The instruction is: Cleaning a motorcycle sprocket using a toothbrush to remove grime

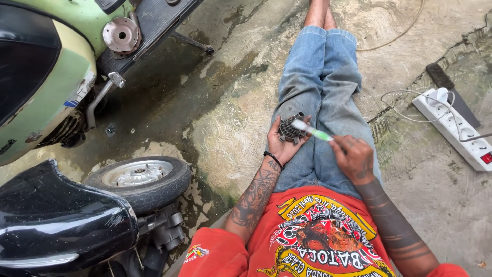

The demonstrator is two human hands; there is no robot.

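Scooter wheel (138, 177) left, power strip (453, 128) right

To your left, the scooter wheel (139, 180) and green scooter body (46, 77) block reach; to your right, the power strip (453, 128) lies near. Bare concrete floor (225, 128) between stays passable.

Red shirt (318, 241) on this one, with a big yellow, black and white print across the front. Faded blue jeans (320, 87) ran down both legs. Dark tattoos covered both forearms, and a thin black band (273, 159) circled the left wrist.
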